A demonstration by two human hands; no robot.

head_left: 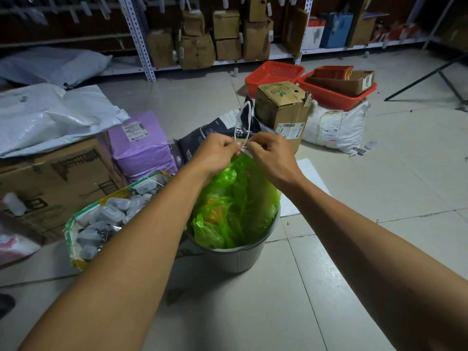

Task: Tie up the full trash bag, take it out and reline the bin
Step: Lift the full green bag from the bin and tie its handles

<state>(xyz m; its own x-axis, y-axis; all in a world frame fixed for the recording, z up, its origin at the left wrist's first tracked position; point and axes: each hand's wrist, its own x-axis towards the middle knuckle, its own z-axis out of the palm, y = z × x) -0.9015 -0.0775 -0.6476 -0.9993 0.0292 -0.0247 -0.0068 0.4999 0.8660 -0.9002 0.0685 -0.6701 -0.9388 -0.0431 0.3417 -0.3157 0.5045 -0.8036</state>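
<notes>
A green translucent trash bag (238, 203) stuffed with waste stands in a grey round bin (243, 259) on the tiled floor. Its mouth is gathered to a point above the bin. White drawstring loops (244, 120) stick up from that point. My left hand (215, 153) pinches the drawstring on the left of the gathered neck. My right hand (272, 155) pinches it on the right, fingertips almost touching the left hand's. Both forearms reach in from the bottom of the view.
A sack of small plastic containers (101, 219) leans against the bin's left side. Cardboard boxes (50, 183), a purple parcel (139, 145) and a dark parcel (217, 133) crowd the left and back. A brown box (283, 115), red baskets (336, 95) and shelving (228, 34) lie beyond.
</notes>
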